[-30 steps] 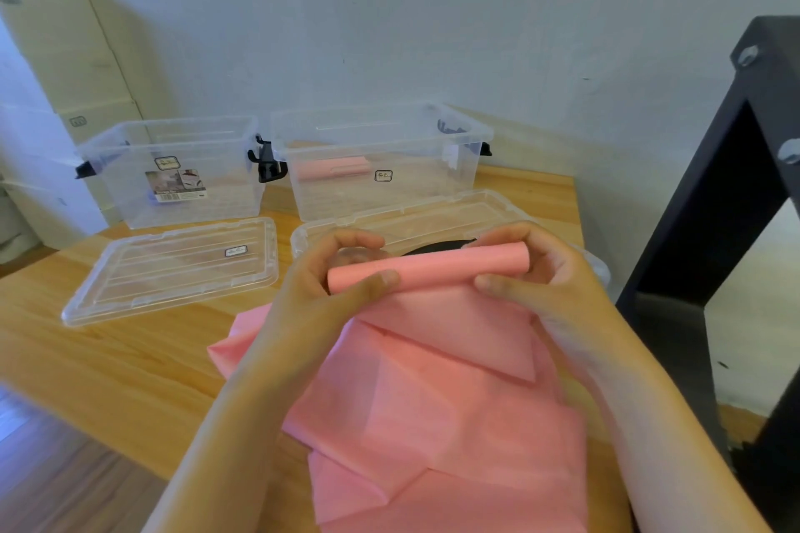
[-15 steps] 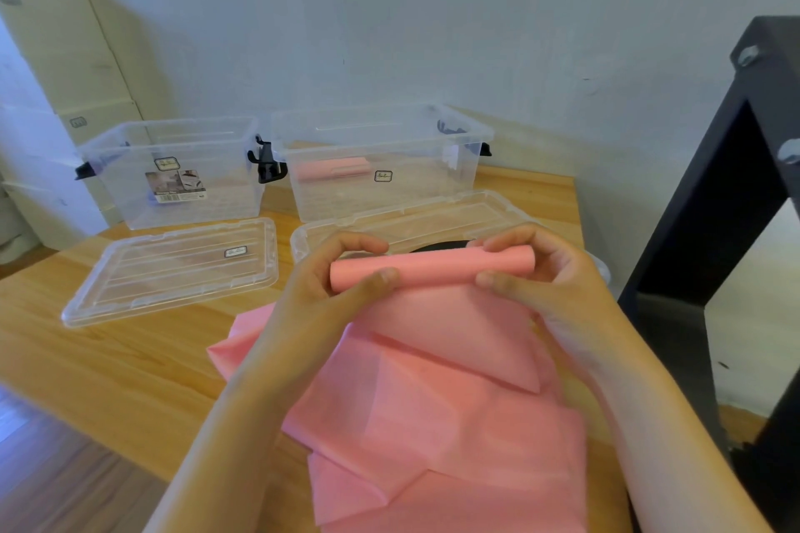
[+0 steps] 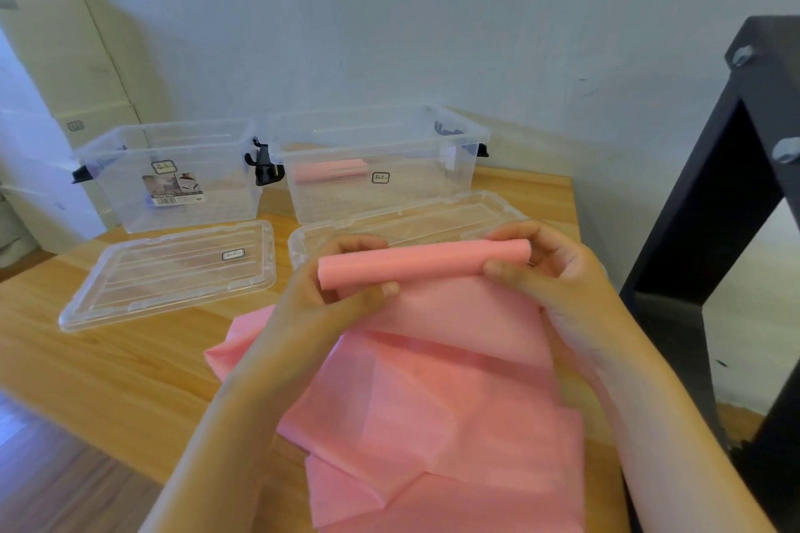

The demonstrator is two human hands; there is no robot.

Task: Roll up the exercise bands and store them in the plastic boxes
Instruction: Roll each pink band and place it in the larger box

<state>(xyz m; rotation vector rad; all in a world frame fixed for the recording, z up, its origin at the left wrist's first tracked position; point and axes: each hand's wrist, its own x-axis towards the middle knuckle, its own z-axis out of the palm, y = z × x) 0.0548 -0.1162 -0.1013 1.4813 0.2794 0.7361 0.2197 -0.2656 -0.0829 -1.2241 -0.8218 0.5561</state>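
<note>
1. Hardly anything has moved since the earlier frames. The roll (image 3: 424,262) hangs at the same height between the hands, its left end only a shade further left. Both holds are unchanged.
2. Head view, the hands: the left grip (image 3: 329,294) is closed round the roll's left end, thumb on the near side and fingers curled behind. The right grip (image 3: 558,273) clasps the right end the same way.
3. Place: the roll is held in the air above the table (image 3: 108,359), just in front of the near lid (image 3: 411,216) and well short of the boxes. The loose band (image 3: 433,381) drops from the roll toward the person and lies in crumpled folds on the table.
4. Direction: the roll's long axis runs left to right across the view, with the right end a little higher. It lies roughly parallel to the front walls of the boxes, and its ends point out to the sides.
5. Step: this looks like the rolling itself, no more than partway, since much of the band is still loose. A stored roll (image 3: 331,171) already lies in the right box (image 3: 376,130); the left box (image 3: 173,130) stands beside it.
6. Next: the move likely calls for both grips to turn the roll evenly and take in more band. The folds would need drawing flat and the edges kept level, or the roll may wind into a cone.
</note>
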